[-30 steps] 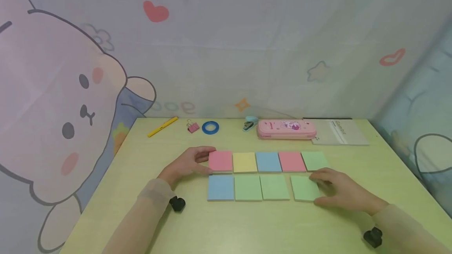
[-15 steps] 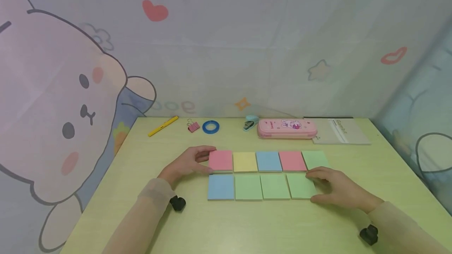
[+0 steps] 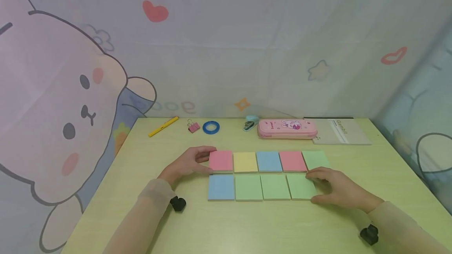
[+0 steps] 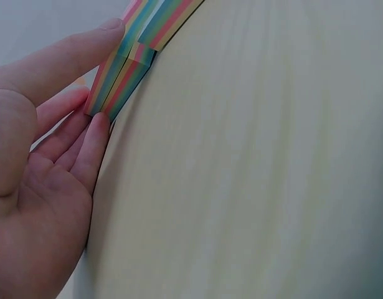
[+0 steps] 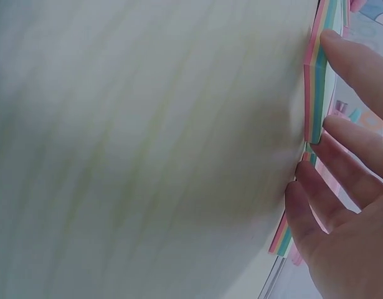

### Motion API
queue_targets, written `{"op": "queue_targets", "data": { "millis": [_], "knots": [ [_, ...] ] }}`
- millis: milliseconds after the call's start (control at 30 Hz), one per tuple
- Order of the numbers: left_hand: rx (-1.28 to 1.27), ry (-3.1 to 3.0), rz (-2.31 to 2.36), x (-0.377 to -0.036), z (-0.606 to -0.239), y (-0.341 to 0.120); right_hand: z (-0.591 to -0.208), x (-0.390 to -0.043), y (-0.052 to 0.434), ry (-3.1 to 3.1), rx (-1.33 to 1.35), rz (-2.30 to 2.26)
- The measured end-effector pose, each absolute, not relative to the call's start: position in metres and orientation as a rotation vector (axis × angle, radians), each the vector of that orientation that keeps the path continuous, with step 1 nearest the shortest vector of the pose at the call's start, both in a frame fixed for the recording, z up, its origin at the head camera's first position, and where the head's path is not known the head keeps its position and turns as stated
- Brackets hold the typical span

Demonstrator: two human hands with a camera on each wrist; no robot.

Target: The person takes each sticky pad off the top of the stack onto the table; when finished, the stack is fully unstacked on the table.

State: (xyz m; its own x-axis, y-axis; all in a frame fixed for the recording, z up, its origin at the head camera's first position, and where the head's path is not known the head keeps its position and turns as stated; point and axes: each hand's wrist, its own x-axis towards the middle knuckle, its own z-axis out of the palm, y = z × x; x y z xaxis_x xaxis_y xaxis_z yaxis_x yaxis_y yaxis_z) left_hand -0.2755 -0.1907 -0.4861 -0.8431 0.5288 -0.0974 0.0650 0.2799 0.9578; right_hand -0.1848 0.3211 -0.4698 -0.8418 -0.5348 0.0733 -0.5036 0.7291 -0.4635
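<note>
Two rows of square sticky note pads lie on the table. The back row has a pink pad (image 3: 220, 161) at its left end, then a yellow pad (image 3: 245, 162), a blue pad (image 3: 269, 161), another pink pad (image 3: 292, 161) and a green pad (image 3: 315, 159). In front lie a blue pad (image 3: 221, 187) and three green ones. My left hand (image 3: 187, 164) holds the left pink pad between thumb and fingers. With thumb and index finger, my right hand (image 3: 340, 189) grips the rightmost front green pad (image 3: 301, 186). Striped pad edges (image 4: 126, 78) show in the left wrist view.
Along the table's back edge lie a yellow pen (image 3: 163, 126), a pink binder clip (image 3: 193, 127), a blue tape roll (image 3: 210, 127) and a small stapler (image 3: 250, 122). Further right are a pink pencil case (image 3: 287, 129) and a notebook (image 3: 344, 131). A printed cloth (image 3: 268, 42) hangs behind.
My right hand has moved slightly left with the green pad, closing the gap to the neighbouring green pad; the last half second shows no movement. My left hand has stayed put.
</note>
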Motion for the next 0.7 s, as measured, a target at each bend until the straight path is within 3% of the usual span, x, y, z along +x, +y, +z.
{"op": "queue_targets", "data": {
  "millis": [400,700],
  "knots": [
    [0.547,2.146,1.591,-0.277,-0.488,-0.193,-0.468,-0.185,0.321,2.877,-0.873,-0.726],
    [0.545,2.144,1.589,-0.277,-0.488,-0.192,-0.451,-0.195,0.3,2.889,-0.895,-1.02]
  ]
}}
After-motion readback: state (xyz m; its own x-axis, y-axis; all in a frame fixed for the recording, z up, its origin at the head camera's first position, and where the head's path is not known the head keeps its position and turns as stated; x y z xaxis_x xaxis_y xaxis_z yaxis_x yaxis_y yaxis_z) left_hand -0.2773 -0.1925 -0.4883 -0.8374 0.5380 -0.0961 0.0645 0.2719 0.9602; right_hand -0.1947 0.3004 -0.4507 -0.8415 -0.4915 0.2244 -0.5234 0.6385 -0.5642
